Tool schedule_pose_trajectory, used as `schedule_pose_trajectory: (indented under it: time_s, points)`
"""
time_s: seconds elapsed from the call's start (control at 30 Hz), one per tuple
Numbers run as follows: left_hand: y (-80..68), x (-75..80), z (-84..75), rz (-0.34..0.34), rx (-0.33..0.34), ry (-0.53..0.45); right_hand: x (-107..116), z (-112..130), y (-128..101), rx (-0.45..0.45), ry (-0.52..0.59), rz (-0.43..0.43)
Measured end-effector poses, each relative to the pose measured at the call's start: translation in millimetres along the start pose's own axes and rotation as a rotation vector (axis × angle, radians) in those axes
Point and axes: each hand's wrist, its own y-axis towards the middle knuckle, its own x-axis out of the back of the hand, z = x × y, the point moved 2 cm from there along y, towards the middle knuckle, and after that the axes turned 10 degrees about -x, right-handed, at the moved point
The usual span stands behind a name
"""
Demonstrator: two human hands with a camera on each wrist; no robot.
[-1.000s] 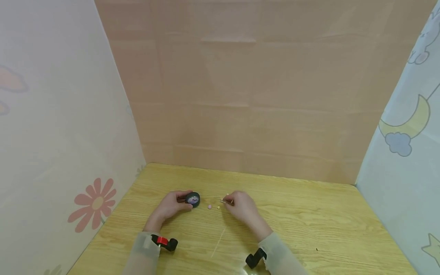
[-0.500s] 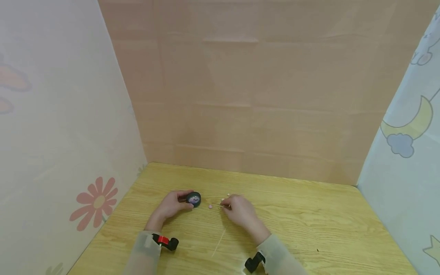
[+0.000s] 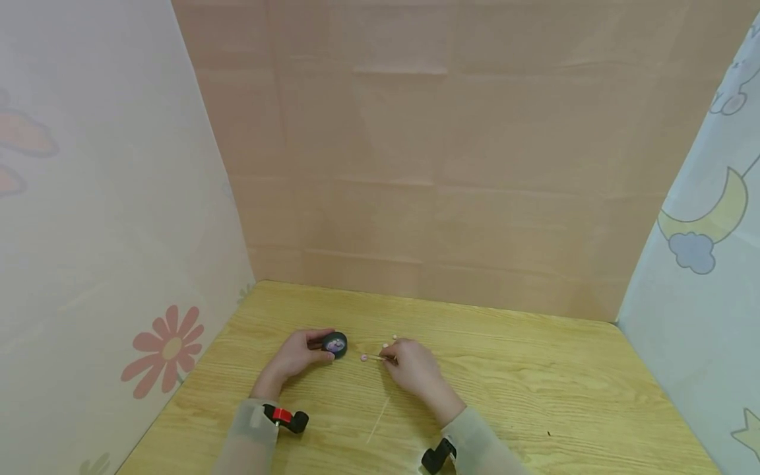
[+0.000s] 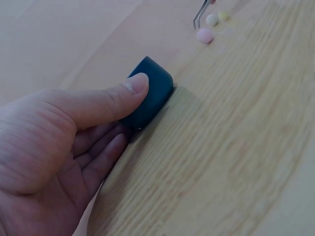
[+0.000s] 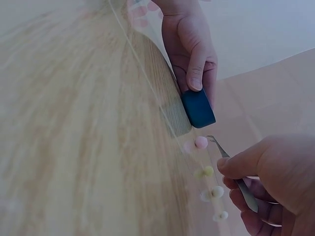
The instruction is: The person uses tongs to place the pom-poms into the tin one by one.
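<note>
A small round dark teal container (image 3: 335, 345) stands on the table, and its open top shows purple contents in the head view. My left hand (image 3: 295, 354) grips it, thumb on the near side and fingers behind. Between thumb and fingers of my right hand (image 3: 412, 371) are pinched metal tweezers (image 5: 247, 196). Their bent tips are right at a pink ball (image 5: 201, 142) beside the container. A yellow ball (image 5: 208, 171) and a white ball (image 5: 217, 192) lie in a row with it, followed by a smaller whitish ball (image 5: 223, 215).
The wood-grain table (image 3: 534, 382) carries a small dark speck (image 3: 549, 433) at the right. A brown panel (image 3: 415, 165) rises at its back edge, with patterned white panels on the left (image 3: 119, 231) and right (image 3: 706, 310).
My right hand has come slightly toward me, bringing the tweezers' tips from near the yellow ball to the pink one. My left hand keeps its grip on the container.
</note>
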Motion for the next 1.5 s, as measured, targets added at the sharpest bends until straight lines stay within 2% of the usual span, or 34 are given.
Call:
schedule_pose_trajectory:
  time_s: [0.33,0.93,1.5]
  points:
    - [-1.5,-0.7,-3.6,-0.001,-0.002,-0.024,-1.4,-1.2,0.5,0.009,-0.008,-0.003]
    - [-0.4,-1.9,-0.4,0.003,0.014,0.026,-1.2,0.7,-3.2,0.026,-0.027,-0.032]
    - [0.6,-1.8,0.4,-0.002,0.023,0.008,-0.3,0.5,-2.2,-0.004,-0.016,-0.007]
